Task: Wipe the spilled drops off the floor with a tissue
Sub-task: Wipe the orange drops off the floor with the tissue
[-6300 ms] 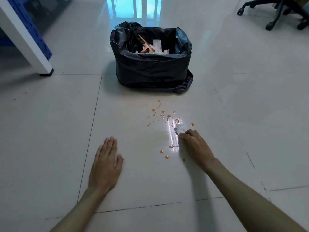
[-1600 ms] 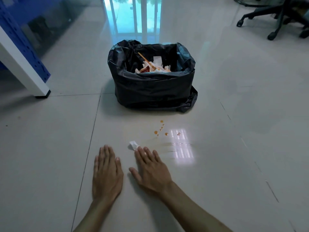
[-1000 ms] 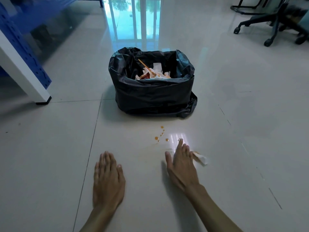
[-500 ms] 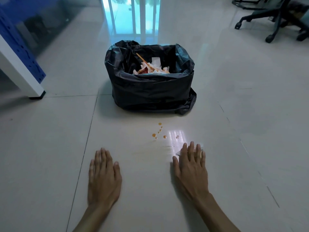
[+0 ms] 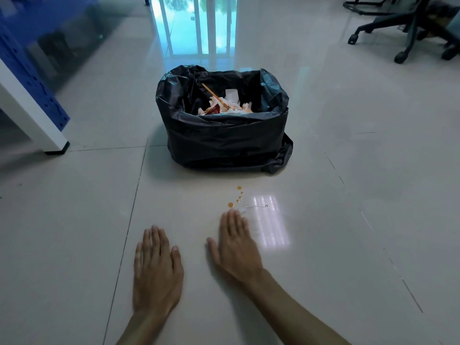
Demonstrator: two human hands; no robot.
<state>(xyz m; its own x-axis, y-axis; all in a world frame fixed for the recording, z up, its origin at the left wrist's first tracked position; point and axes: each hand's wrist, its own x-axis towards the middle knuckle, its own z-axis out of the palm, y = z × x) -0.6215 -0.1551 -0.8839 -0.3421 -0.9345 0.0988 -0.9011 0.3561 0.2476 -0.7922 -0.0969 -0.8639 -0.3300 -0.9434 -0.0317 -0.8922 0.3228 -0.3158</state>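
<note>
Spilled drops (image 5: 236, 197): about six orange ones left, in a short diagonal string on the floor tile (image 5: 323, 245) between the bin and the right hand; the biggest sits just past the fingertips. Tissue (image 5: 242, 210): one, only a small pale edge showing at the right fingertips, rest hidden under the hand. Right hand (image 5: 236, 247): flat, palm down, fingers extended and together, pressing the tissue to the floor; blurred. Left hand (image 5: 156, 267): flat on the tile, fingers slightly spread, nothing in it, close beside the right. One bin with black liner bag (image 5: 224, 135) beyond the drops, holding crumpled paper and a stick. Thin wet streak (image 5: 256, 206) right of the drops, inside a bright glare patch. Floor is glossy pale tile with dark grout lines; one runs just left of the left hand. One white-and-blue frame leg (image 5: 37, 113) far left, one office chair base (image 5: 403, 33) far right on castors. Open floor on both sides of the hands.
</note>
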